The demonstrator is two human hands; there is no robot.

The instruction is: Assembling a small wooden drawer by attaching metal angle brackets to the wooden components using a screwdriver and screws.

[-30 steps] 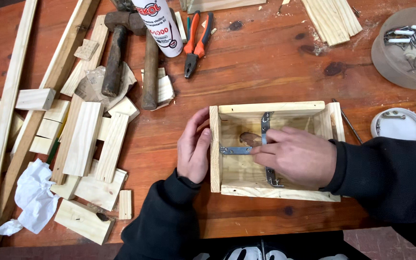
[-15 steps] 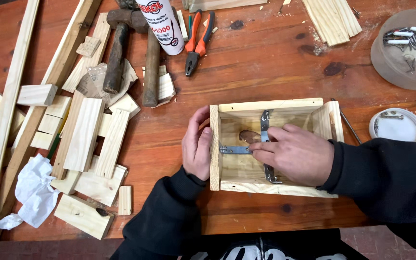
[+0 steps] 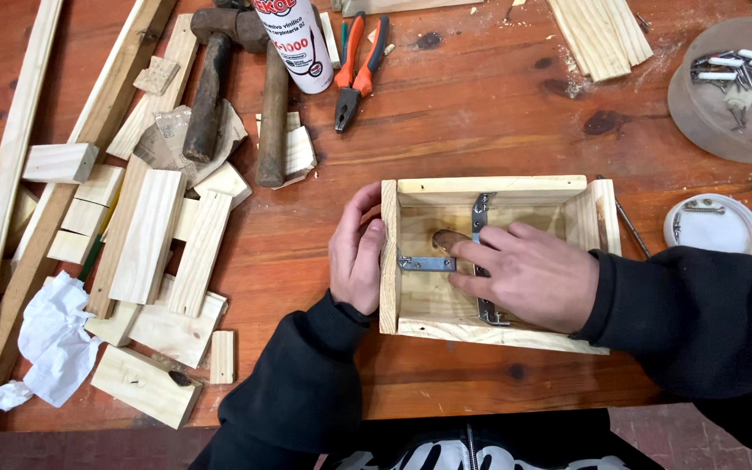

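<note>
- Reddish-brown wood makes up the worktop (image 3: 498, 113), stained in spots and strewn with offcuts and tools
- At centre right of the frame sits a small open pine box (image 3: 489, 187), its four walls already joined
- Two metal brackets lie inside it: a short one (image 3: 421, 262) at the left wall, a longer strip (image 3: 480, 213) running from the far wall toward the near one; whether either is screwed down cannot be told
- The left hand (image 3: 357, 257) rests against the outside of the box's left wall, fingers loosely curled, bracing it
- The right hand (image 3: 528, 274) lies flat inside the box, fingers extended onto the brackets, gripping nothing visible
- By the look of it the box frame is done and the bracket fitting is under way
- A white glue bottle (image 3: 302, 43) with red lettering stands at upper centre, beside orange-handled pliers (image 3: 359, 70) and a hammer (image 3: 211, 78)
- A clear round tub of nails (image 3: 733, 87) sits upper right, its white lid (image 3: 714, 224) below
- Pine blocks (image 3: 145, 235) and crumpled white paper (image 3: 54, 339) fill the left side
</note>
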